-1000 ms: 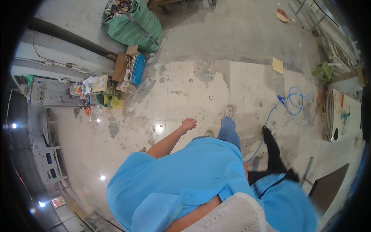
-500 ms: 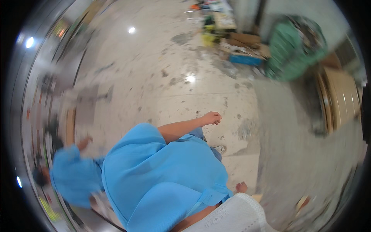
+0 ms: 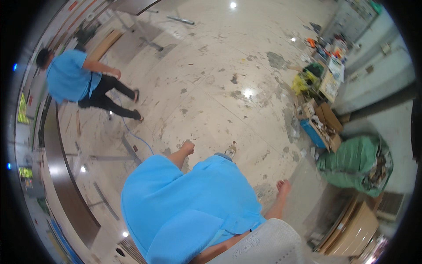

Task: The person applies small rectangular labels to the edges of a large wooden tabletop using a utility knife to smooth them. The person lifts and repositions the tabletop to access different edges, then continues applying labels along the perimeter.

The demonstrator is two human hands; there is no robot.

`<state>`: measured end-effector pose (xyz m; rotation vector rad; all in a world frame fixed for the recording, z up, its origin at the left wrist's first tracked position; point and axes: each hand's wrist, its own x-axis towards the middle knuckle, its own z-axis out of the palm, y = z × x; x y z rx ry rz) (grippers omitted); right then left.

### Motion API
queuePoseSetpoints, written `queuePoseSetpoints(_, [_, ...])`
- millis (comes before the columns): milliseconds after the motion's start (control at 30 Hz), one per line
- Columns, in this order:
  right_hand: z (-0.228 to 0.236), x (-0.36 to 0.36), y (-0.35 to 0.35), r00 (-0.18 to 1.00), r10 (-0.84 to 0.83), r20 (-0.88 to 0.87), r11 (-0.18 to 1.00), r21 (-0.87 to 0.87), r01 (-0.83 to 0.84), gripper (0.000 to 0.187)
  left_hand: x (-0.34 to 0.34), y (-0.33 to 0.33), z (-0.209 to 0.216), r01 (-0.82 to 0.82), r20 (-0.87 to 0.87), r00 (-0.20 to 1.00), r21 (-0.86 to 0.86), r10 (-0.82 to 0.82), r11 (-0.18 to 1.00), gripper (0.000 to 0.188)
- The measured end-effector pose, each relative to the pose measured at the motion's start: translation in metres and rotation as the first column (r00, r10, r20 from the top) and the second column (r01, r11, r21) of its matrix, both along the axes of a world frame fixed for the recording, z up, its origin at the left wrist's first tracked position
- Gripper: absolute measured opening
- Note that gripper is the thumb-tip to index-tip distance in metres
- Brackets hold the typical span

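Observation:
My left hand (image 3: 188,147) hangs ahead of my blue shirt (image 3: 193,189), over the stained pale floor (image 3: 206,114). Its fingers are curled in, and nothing shows in them. Out to my right, my right hand (image 3: 284,187) hangs above the grey part of the floor with fingers loosely bent and somewhat apart. It holds nothing that I can see. Neither hand touches any object. The tip of one shoe (image 3: 230,152) shows past the shirt's front. A white patterned cloth (image 3: 263,244) covers part of the lower edge.
A person in a blue shirt (image 3: 70,75) walks at the left. A long dark board (image 3: 66,185) and metal bars (image 3: 105,200) are nearby, with a blue cable (image 3: 138,137) on the floor. At right are an open carton (image 3: 313,132), a stuffed green sack (image 3: 347,163) and flattened cardboard (image 3: 351,233).
My view has turned left, so the carton and sack appear lower and further right. My left hand has swung back and my right hand forward. The other person appears higher up.

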<state>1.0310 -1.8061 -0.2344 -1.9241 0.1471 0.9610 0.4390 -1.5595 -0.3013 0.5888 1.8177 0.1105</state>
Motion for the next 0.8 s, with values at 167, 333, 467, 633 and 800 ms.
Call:
queuePoseSetpoints(167, [-0.006, -0.071, 0.18, 0.763, 0.646, 0.023, 0.764, -0.007, -0.646, 0.044, 0.041, -0.006, 0.013, -0.146, 0.159, 0.977, -0.005, 0.145, 0.989, 0.025])
queuePoseSetpoints(333, [-0.008, -0.075, 0.255, 0.662, 0.748, -0.046, 0.664, 0.05, -0.746, 0.043, 0.11, 0.026, 0.042, -0.066, 0.334, 0.941, 0.029, 0.053, 0.997, 0.034])
queuePoseSetpoints(467, [-0.035, -0.024, 0.262, 0.685, 0.713, -0.15, 0.682, -0.077, -0.727, 0.04, 0.137, 0.046, 0.057, -0.131, 0.362, 0.928, 0.103, 0.085, 0.986, 0.037])
queuePoseSetpoints(633, [-0.069, 0.044, 0.26, 0.794, 0.559, -0.24, 0.778, -0.18, -0.602, 0.031, 0.122, 0.056, 0.051, -0.23, 0.259, 0.943, 0.06, 0.207, 0.971, 0.038])
queuePoseSetpoints(800, [-0.075, 0.076, 0.284, 0.758, 0.568, -0.319, 0.74, -0.204, -0.641, 0.032, 0.102, 0.059, 0.066, -0.336, 0.115, 0.935, -0.015, 0.335, 0.942, 0.04])
